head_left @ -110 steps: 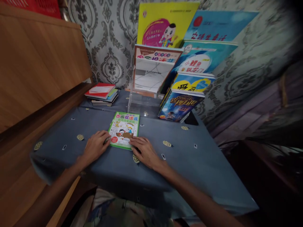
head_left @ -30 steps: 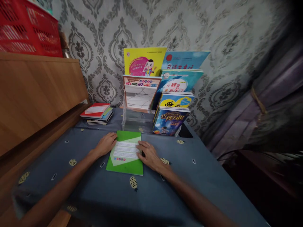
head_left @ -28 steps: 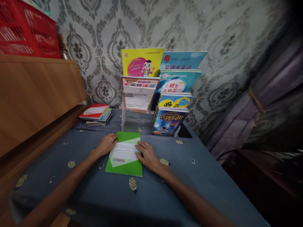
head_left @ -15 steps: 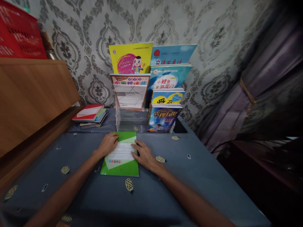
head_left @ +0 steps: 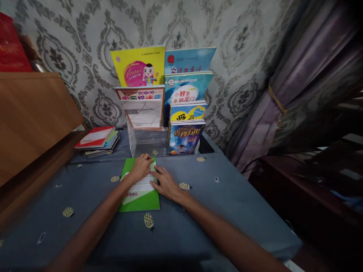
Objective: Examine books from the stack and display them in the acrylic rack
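A green book (head_left: 143, 205) with a white printed panel lies closed on the blue patterned tablecloth, its title print upside down. My left hand (head_left: 141, 167) rests across the upper part of the cover, its bent fingertips near the top right corner. My right hand (head_left: 166, 184) lies at the book's right edge, with its fingers spread and their tips touching the cover. Behind the book stands a clear display rack (head_left: 149, 150) of upright books. A dark blue book (head_left: 185, 139) is in its front right slot, and a white-covered book (head_left: 143, 117) leans in the left column.
Left of the rack lies a stack of books with a red book (head_left: 96, 136) on top. A dark flat object (head_left: 206, 145) lies right of the rack. A wooden panel (head_left: 36, 109) borders the left side, and a purple curtain (head_left: 261, 109) hangs at the right.
My left hand has slid from the book's left edge across to its upper right. My right hand stays at the right edge. The whole view has shifted slightly to the right.
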### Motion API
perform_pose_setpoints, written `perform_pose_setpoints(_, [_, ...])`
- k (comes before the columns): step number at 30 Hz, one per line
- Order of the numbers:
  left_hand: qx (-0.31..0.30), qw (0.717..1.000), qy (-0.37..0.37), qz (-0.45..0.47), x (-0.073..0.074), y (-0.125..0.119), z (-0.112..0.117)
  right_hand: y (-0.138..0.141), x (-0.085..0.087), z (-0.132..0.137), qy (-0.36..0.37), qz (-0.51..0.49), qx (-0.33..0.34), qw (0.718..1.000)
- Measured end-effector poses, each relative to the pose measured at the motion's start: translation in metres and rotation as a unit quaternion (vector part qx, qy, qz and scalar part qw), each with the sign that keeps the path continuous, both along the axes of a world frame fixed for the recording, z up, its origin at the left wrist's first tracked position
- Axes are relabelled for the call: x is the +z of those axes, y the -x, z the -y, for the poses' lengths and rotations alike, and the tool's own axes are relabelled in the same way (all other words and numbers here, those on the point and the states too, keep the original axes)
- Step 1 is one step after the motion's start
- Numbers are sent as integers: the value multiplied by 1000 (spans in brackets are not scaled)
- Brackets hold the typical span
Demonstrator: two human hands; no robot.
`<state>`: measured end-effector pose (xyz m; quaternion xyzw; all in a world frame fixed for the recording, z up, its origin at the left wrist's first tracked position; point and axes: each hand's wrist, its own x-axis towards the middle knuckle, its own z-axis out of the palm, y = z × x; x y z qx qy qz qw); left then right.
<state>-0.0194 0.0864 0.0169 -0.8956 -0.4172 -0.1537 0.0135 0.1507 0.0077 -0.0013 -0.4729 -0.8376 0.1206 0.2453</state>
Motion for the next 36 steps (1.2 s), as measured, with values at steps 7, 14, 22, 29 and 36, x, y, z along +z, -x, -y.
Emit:
perform_pose_setpoints(7, [4,998,-3,69,-13,4,-4,-3,11,-33,-3,64,-92,994])
perform_pose_setpoints(14, [6,997,-17,76,-18,3,-7,0,20,-53,-40,162,-130,977])
perform_pose_setpoints(22, [-8,999,-26,47,-18,6,-7,-3,19,-55,-31,168,-125,977])
perform_pose_setpoints(29, [-75,997,-7,26,-16,17,7,-5,13,-57,-23,159,-122,980])
perform_pose_setpoints(36, [-138,990,22,2,-5,26,41,-4,10,-57,-27,144,-124,981])
